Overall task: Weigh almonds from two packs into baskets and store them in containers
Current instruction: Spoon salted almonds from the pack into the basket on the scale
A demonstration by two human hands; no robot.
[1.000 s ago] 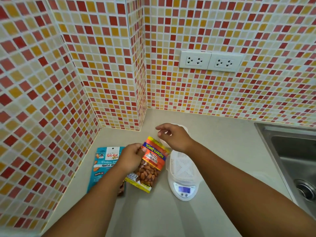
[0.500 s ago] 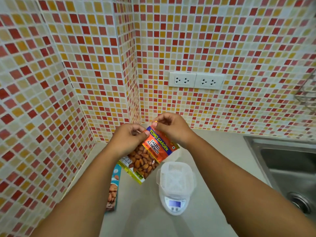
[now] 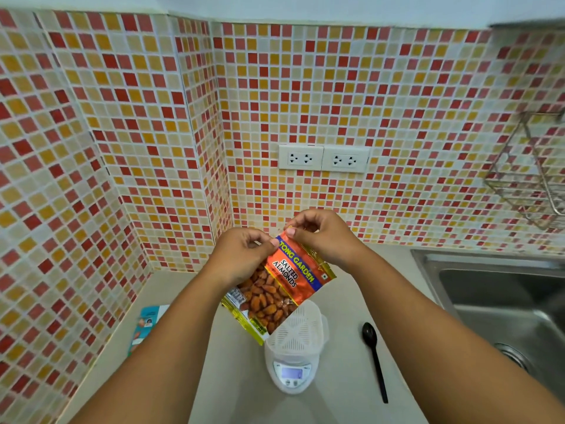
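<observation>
Both hands hold an orange and yellow salted almonds pack (image 3: 276,286) up in the air over the counter. My left hand (image 3: 241,255) pinches its top left corner and my right hand (image 3: 321,234) pinches the top edge beside it. The pack hangs tilted, its lower end just above a white slotted basket (image 3: 295,332). That basket sits on a small white digital scale (image 3: 290,376) with a lit display. A second, blue almond pack (image 3: 146,325) lies flat on the counter at the left, partly hidden by my left forearm.
A black plastic spoon (image 3: 374,359) lies on the beige counter (image 3: 345,402) right of the scale. A steel sink (image 3: 504,304) fills the right side. A wire rack (image 3: 532,179) hangs on the tiled wall, and two sockets (image 3: 324,157) sit above the counter.
The pack has been lifted off the counter and now hangs over the basket. My right hand has come onto its top edge. The view has tilted up, bringing the spoon and rack into sight.
</observation>
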